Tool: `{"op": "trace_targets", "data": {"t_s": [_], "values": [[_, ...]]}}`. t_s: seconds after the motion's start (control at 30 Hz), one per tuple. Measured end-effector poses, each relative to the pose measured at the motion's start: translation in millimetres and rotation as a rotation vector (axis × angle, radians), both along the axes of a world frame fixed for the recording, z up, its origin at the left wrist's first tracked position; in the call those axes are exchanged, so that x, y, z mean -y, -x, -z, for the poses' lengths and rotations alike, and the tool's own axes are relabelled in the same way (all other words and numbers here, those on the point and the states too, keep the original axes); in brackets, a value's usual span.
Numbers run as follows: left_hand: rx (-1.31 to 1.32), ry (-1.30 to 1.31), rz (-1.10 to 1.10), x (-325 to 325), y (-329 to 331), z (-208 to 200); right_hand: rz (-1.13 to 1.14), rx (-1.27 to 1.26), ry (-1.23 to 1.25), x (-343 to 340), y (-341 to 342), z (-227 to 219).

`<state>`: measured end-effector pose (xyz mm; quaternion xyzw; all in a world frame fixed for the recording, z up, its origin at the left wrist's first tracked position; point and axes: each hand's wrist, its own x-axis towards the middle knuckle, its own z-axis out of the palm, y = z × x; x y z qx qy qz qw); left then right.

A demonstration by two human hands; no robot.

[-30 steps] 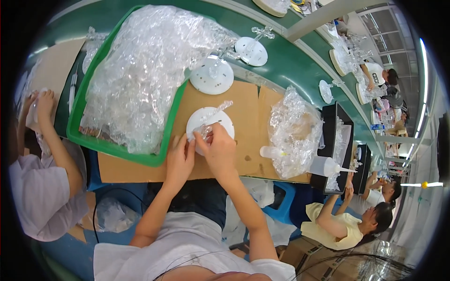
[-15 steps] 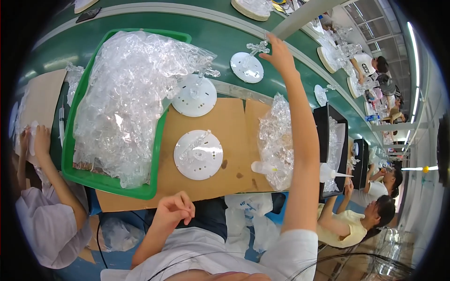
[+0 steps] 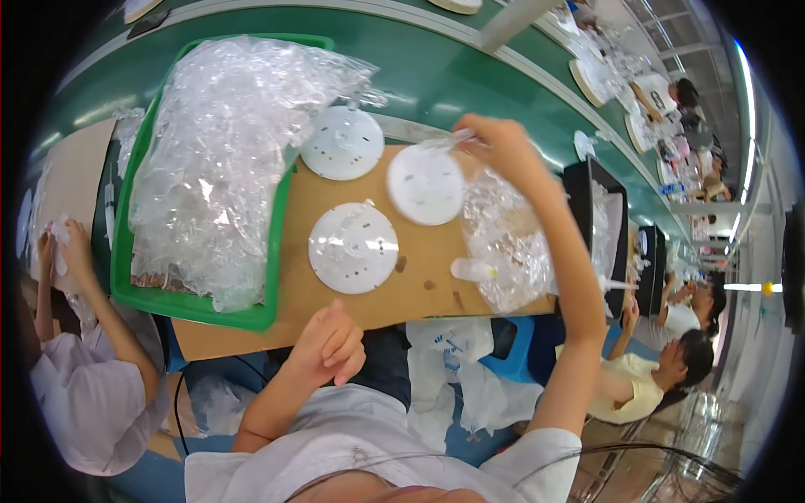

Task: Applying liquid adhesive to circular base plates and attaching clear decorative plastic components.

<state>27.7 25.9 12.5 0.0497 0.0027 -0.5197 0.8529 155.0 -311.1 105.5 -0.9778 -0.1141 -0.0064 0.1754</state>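
1. White plastic fills my view: my right hand (image 3: 496,144) is stretched out over the workbench, fingers pinched together on the far rim of a round white disc (image 3: 425,184), which it holds tilted just above the cardboard sheet (image 3: 419,289).
2. My left hand (image 3: 329,345) rests at the near edge of that cardboard, fingers loosely curled and holding nothing.
3. I see a second white disc (image 3: 353,247) lying flat on the cardboard, between the left hand and the held disc, and a third disc (image 3: 342,142) lying beyond it at the cardboard's far edge, beside the tray.
4. Just under my right forearm sits a clear plastic bag of small parts (image 3: 503,243), with a small white tube (image 3: 472,268) lying against its near side.
5. To my left, a green tray (image 3: 194,306) holds a heaped mass of crumpled clear plastic wrapping (image 3: 222,159).
6. Beyond the cardboard, the green tabletop (image 3: 436,75) runs on across the far side.
7. At the left edge, another person's hands (image 3: 63,243) hold something pale; I cannot tell what. Further workers sit along the bench on the right.
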Motion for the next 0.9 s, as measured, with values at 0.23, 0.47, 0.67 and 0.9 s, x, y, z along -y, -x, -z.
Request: {"op": "trace_targets", "data": {"t_s": [0.23,0.47,0.67,0.9], "values": [[0.913,-0.441,-0.123,-42,12,-12,0.189,0.037,-0.042,33,59,-6],[0.919,-0.748,-0.286,-51,32,7,0.446,-0.449,0.020,88,137,61],[0.903,-0.743,-0.311,-45,39,3,0.400,-0.344,-0.132,95,160,83],[0.893,-0.769,-0.292,-39,40,3,0.588,-0.034,-0.175,87,186,50]]}}
